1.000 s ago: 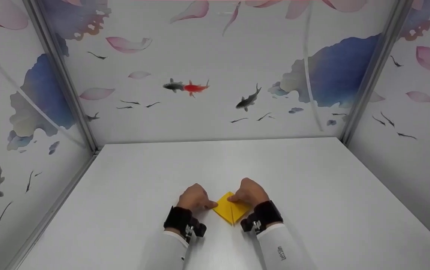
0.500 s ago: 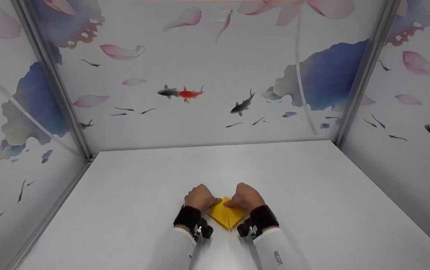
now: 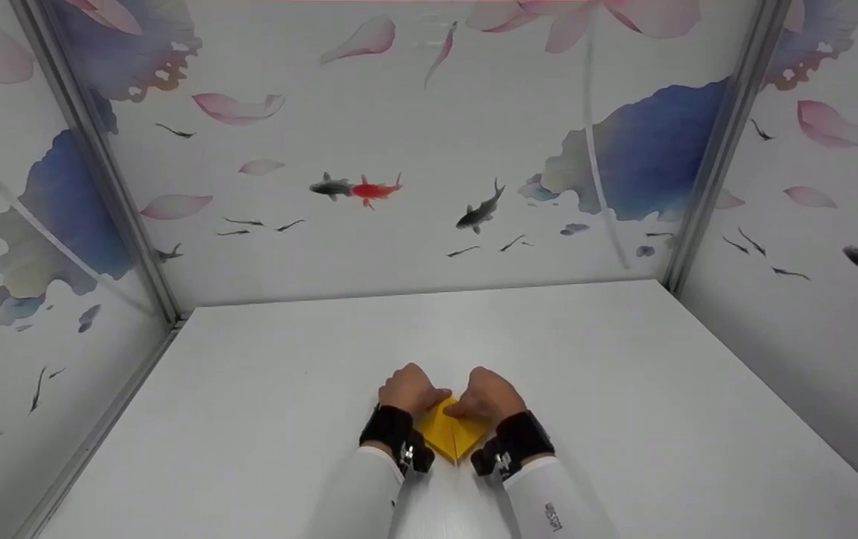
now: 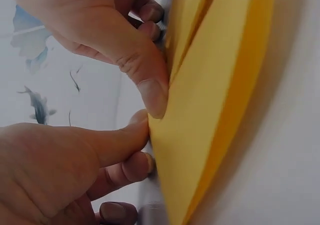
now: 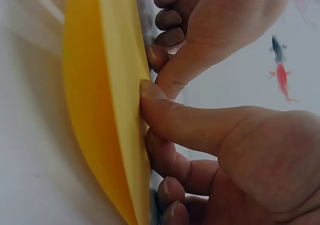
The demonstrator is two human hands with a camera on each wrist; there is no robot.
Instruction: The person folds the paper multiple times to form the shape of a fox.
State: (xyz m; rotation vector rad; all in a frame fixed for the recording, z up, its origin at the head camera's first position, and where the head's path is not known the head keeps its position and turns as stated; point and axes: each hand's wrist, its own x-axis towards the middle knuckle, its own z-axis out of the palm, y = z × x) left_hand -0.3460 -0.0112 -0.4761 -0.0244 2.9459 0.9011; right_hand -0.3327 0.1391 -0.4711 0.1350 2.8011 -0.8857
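Observation:
A folded sheet of yellow paper (image 3: 453, 440), roughly diamond-shaped with a crease or slit down its middle, lies on the white table between both hands. At its far corner my left hand (image 3: 408, 389) pinches the edge between thumb and index finger. My right hand (image 3: 490, 394) grips the same edge just beside it, thumb lying on the upper face. In the left wrist view, folded layers of the yellow paper (image 4: 200, 120) stand slightly apart near the right thumb. The right wrist view shows the near side of the paper (image 5: 122, 100) bowed up, with a gap between layers.
The white table (image 3: 287, 389) extends around the hands. White panels with printed fish and petals, such as the back wall (image 3: 399, 247), enclose it on three sides, with grey metal posts (image 3: 92, 165) at the corners. Each wrist wears a black strap with a camera.
My left hand has moved from the paper's left corner to the far corner, close to the right thumb. The right hand has stayed near the far corner. The head view has shifted slightly.

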